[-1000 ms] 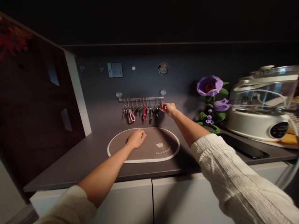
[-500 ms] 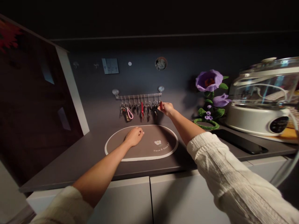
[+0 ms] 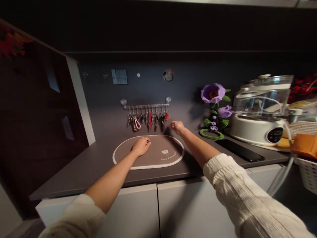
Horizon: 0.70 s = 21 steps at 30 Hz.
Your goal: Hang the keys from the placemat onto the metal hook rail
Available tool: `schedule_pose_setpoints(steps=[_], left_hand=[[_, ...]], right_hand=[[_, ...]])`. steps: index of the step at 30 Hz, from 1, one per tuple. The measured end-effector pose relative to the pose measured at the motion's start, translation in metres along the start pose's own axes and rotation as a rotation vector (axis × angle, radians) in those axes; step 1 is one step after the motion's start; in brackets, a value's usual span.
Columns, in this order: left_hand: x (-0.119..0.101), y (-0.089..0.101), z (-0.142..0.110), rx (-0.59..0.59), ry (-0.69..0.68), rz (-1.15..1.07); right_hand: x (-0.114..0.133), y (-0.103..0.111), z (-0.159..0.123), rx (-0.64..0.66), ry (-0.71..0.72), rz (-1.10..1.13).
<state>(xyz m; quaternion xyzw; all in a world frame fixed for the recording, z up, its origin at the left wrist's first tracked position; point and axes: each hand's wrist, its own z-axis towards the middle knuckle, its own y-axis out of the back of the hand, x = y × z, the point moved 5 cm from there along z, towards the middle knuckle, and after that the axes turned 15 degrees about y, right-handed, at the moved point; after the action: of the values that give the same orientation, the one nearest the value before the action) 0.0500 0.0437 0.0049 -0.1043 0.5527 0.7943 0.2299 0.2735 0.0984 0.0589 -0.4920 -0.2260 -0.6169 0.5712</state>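
Note:
A metal hook rail (image 3: 146,106) is stuck to the dark wall, and several key bunches hang from it. A red-tagged key (image 3: 166,116) hangs on the rightmost hook. My right hand (image 3: 177,127) hovers just below and right of that key, apart from it, fingers loosely curled with nothing visible in them. My left hand (image 3: 141,145) rests on the oval brown mat (image 3: 170,160) on the counter, its fingers curled under.
A crocheted purple flower (image 3: 213,93) stands right of the rail. A black phone (image 3: 239,150) lies on the counter before a white cooker with a glass lid (image 3: 260,109). A white basket (image 3: 308,173) hangs at far right. White cabinet doors (image 3: 178,208) lie below.
My right hand held the red-tagged key at the rail's right end; now the key hangs on the hook and the hand has dropped away. The left hand stayed on the mat.

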Motion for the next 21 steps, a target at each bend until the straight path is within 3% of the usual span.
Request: schedule_pose_setpoints(steps=[6,11,16,21], left_hand=[[-0.002,0.017,-0.007,0.060,0.125,-0.345],[-0.023,0.062,-0.029,0.024,0.034,-0.685],[-0.035,0.091,-0.073,-0.028,-0.152,-0.720],[-0.028,0.086,-0.123,-0.067,-0.172,-0.632]], right_hand=[[0.012,-0.001,-0.047,-0.004,-0.074,-0.062],[0.046,-0.020,-0.088,0.228,0.140,-0.042],[0.072,-0.030,-0.135,0.472,0.402,0.006],[0.075,-0.021,-0.183,0.597,0.453,-0.039]])
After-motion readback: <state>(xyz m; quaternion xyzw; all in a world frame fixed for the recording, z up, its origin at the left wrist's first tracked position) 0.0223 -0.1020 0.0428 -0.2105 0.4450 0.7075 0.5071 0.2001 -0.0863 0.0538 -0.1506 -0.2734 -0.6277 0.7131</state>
